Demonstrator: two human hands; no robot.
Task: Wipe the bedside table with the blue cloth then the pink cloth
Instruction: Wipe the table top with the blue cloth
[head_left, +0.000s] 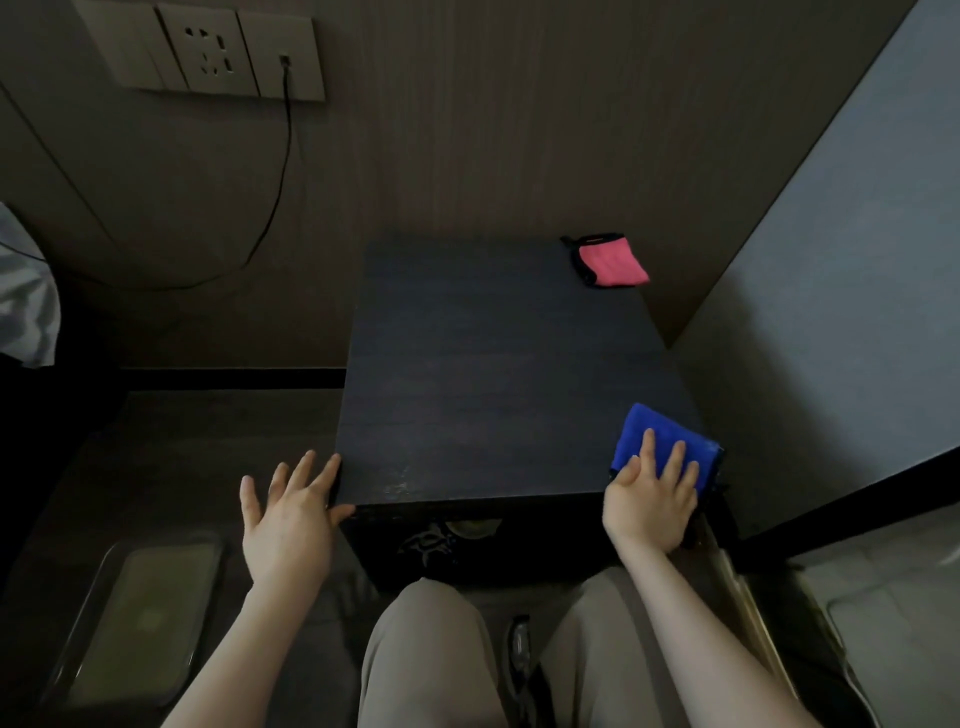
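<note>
The dark bedside table (493, 374) stands in the middle of the view against the wall. A folded blue cloth (649, 428) lies at its near right corner. My right hand (652, 499) presses flat on that cloth with straight, spread fingers. A folded pink cloth (613, 262) with a black edge lies at the far right corner of the top. My left hand (291, 514) is open with spread fingers, and its fingertips touch the table's near left corner.
A wall socket panel (208, 52) with a plugged black cable (280, 171) is at the upper left. A clear tray (140, 618) lies on the floor at lower left. A pale wall (841, 260) rises right of the table. My knees are below the table front.
</note>
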